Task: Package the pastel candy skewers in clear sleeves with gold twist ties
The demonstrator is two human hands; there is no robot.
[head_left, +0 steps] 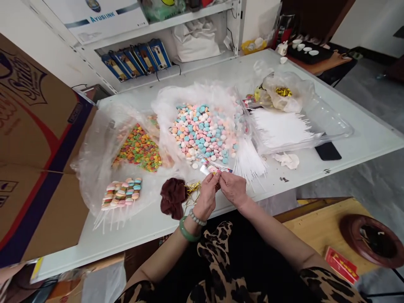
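Observation:
My left hand (205, 197) and my right hand (232, 187) are pinched close together at the table's front edge. Between their fingertips is a small printed plastic bag (206, 169) with something pink inside. What lies under the fingers is hidden. Just beyond the bag, a large clear sack holds pastel candies (202, 130) in blue, pink, white and orange. Gold twist ties (192, 190) and a dark brown cloth scrunchie (173, 197) lie left of my left hand. White sticks (249, 162) fan out beyond my right hand.
Left stand skewered candy sticks (122, 194), a bag of colourful ring candies (139, 149) and a big cardboard box (41, 168). To the right are a clear plastic tray (342, 130) with white sticks, a bag with gold ties (284, 91) and a black phone (328, 150). Shelving (202, 63) borders the back.

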